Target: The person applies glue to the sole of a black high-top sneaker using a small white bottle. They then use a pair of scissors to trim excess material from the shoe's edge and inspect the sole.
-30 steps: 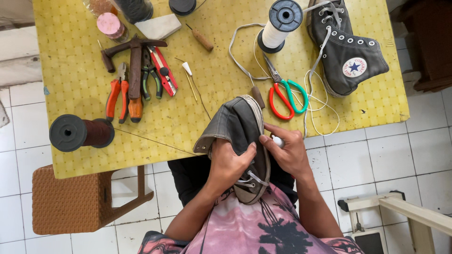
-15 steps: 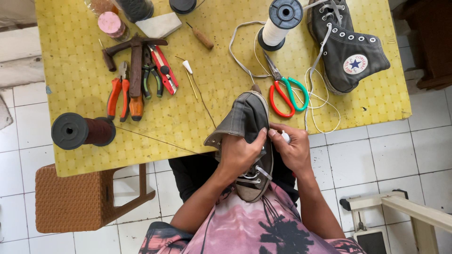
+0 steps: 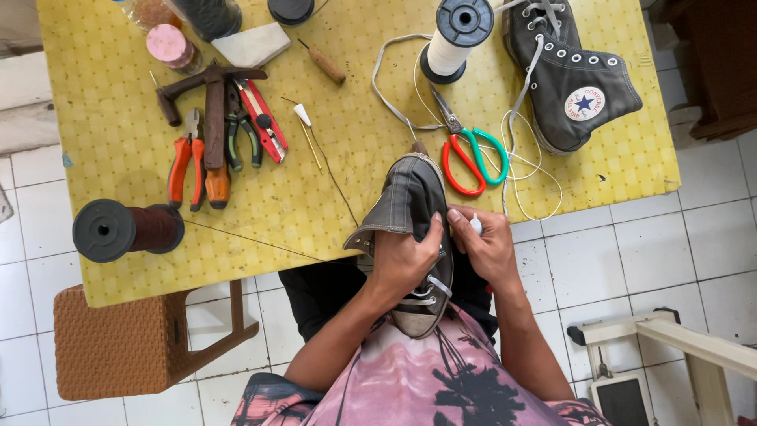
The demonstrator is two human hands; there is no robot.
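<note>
Left hand [image 3: 406,264] clamped around grey sneaker [image 3: 410,205]; right hand [image 3: 489,248] pinching small white-handled tool [image 3: 475,225] at its side; keep shoe braced steady, push straight.

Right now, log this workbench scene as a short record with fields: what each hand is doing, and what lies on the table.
left hand: grips the grey shoe over its side, above the lap
right hand: against the shoe's right edge, pinching a small white-handled tool
table: yellow, patterned top
near right: red and green scissors, white thread spool, second grey shoe
near left: dark thread spool, orange pliers, hammer
under the table: wicker stool
</note>
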